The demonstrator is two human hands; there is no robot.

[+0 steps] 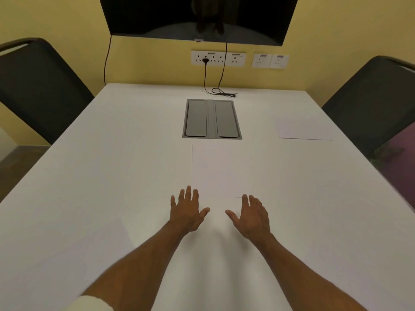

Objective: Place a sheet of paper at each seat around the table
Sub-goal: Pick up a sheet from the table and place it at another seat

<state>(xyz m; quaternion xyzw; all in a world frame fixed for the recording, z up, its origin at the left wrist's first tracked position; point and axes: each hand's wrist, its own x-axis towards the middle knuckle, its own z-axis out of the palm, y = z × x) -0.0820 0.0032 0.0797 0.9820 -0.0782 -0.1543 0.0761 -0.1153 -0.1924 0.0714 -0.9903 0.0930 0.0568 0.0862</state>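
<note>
A white sheet of paper [221,170] lies flat in the middle of the white table [112,153], just ahead of both hands. My left hand [187,211] hovers near its front left corner, fingers spread, holding nothing. My right hand [251,217] is spread open at the sheet's front right corner. A second sheet [305,130] lies at the right side, in front of the right chair [370,102]. Another pale sheet [74,254] seems to lie at the near left, its edges hard to make out.
A dark chair [38,86] stands at the left side. A grey cable hatch [212,118] is set into the table's centre, with a black cable [221,92] behind it. A dark screen [197,16] and wall sockets [217,58] are on the yellow wall.
</note>
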